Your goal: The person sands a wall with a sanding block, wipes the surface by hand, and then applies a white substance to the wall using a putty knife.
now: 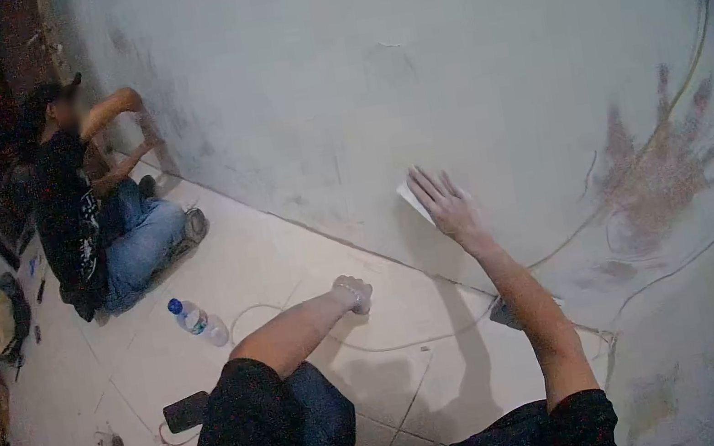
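Pale wall (459,41) fills most of your view. It looks smooth around your reach, but a brown stain (654,169) to the right and grey scuffs low on the left suggest most of it is unworked. Tiled floor (271,263) runs below, where a co-worker (79,218) sits with both hands on the same wall. Your right hand (447,205) lies flat, fingers spread, pressing a white sheet (411,196) to the wall. Your left hand (354,294) is fisted on the floor, near a bottle (196,321) and phone (187,412).

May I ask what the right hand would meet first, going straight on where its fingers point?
Nothing, it seems: the right hand lies on a white sheet against the wall, fingers pointing up-left, and only bare wall shows ahead.
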Action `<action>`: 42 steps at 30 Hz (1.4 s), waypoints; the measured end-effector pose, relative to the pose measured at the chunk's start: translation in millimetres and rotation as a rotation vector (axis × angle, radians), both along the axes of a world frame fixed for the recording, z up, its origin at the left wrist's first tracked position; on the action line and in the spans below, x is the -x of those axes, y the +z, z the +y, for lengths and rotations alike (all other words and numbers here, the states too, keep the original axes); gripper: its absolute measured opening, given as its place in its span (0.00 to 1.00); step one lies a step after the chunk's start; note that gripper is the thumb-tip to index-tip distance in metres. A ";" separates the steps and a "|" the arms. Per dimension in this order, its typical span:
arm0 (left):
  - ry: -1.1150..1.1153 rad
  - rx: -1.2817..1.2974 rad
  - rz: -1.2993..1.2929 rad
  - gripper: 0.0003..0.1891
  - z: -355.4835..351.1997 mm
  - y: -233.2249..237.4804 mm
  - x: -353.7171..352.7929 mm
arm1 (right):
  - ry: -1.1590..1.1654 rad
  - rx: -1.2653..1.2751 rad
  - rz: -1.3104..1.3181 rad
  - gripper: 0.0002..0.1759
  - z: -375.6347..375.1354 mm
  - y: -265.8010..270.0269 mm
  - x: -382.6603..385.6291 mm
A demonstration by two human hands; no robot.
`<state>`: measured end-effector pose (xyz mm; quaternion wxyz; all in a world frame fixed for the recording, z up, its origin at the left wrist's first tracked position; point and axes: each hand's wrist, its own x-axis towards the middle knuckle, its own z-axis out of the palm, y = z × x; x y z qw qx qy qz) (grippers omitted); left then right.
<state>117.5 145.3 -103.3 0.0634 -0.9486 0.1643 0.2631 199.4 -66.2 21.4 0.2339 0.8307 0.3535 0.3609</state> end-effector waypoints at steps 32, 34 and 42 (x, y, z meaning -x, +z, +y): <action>-0.045 0.081 0.005 0.17 21.1 -43.1 -19.6 | 0.164 0.030 0.049 0.29 -75.2 -29.1 18.9; -0.035 0.095 -0.037 0.17 22.0 -32.0 -19.5 | 0.176 0.079 0.020 0.30 -86.6 -38.5 17.1; -0.044 0.030 -0.066 0.14 5.8 -32.0 -12.9 | 0.094 -0.182 0.007 0.34 32.2 35.3 -1.4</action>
